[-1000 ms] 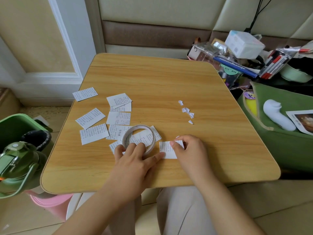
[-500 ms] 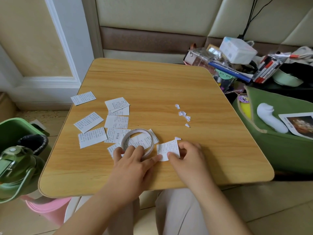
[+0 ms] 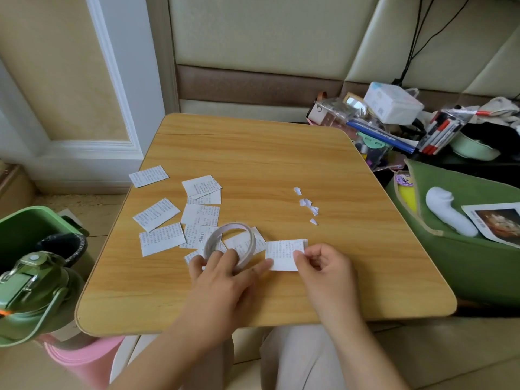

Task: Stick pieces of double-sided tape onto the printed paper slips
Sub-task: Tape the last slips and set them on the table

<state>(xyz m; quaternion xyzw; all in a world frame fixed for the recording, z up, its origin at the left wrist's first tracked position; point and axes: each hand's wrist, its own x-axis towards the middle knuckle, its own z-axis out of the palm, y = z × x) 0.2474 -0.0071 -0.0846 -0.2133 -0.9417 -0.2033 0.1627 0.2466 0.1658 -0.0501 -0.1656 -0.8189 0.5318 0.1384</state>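
Sitting at a small wooden folding table (image 3: 267,153), you look down at your two hands near its front edge. Your left hand (image 3: 225,280) rests on a thin roll of double-sided tape (image 3: 233,243), the fingers lying loosely curved over its near rim; the roll sits on top of some slips at about 7 o'clock from the table's centre. Your right hand (image 3: 323,266) pinches the right edge of one printed paper slip (image 3: 282,254) between thumb and curled fingers, just beside the roll at about 6 o'clock. Your left thumb touches the slip's near left corner.

More printed slips (image 3: 161,237) lie scattered and overlapping at 8 to 9 o'clock. A few tiny white scraps (image 3: 308,205) sit at 3 o'clock, well apart from the slips.

The slip looks feather-light and limp, so it will probably slide or curl; hold it flat by a corner or edge. The roll looks light and stiff. Its tape is sticky and likely to cling to your fingers, so handle it by the outer rim.
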